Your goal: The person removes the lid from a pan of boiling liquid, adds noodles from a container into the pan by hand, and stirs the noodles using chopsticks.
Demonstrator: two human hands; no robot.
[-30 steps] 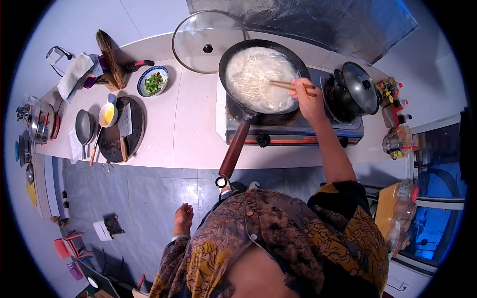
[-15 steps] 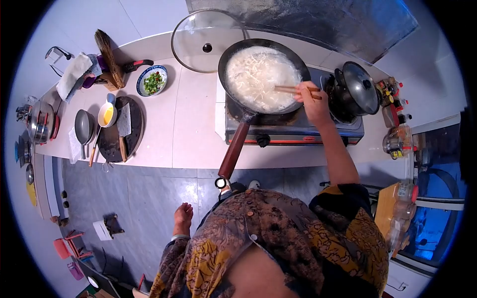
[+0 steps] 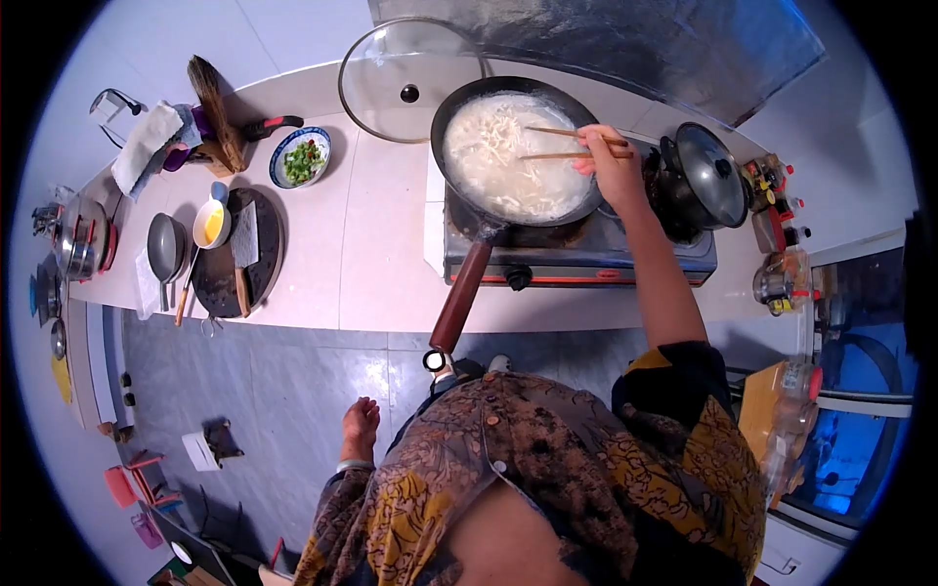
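My right hand (image 3: 614,166) grips a pair of wooden chopsticks (image 3: 562,155) above the right side of a dark wok (image 3: 442,161). The sticks are spread apart, their tips at the surface of a bubbling white broth with noodle-like strands (image 3: 503,146). The wok sits on a gas stove (image 3: 576,259), its brown handle (image 3: 461,298) pointing toward my body. Away from the counter, my left hand (image 3: 361,422) hangs low at my side over the floor, holding nothing, fingers loosely apart.
A glass lid (image 3: 391,59) leans behind the wok. A covered dark pot (image 3: 708,176) stands on the right burner. To the left are a bowl of chopped greens (image 3: 301,158), a cleaver (image 3: 244,239) on a round board (image 3: 269,264), and a small bowl of yellow liquid (image 3: 211,227).
My right hand has shifted slightly up and left, and the chopsticks have spread from close together to wide apart. The left hand has stayed put.
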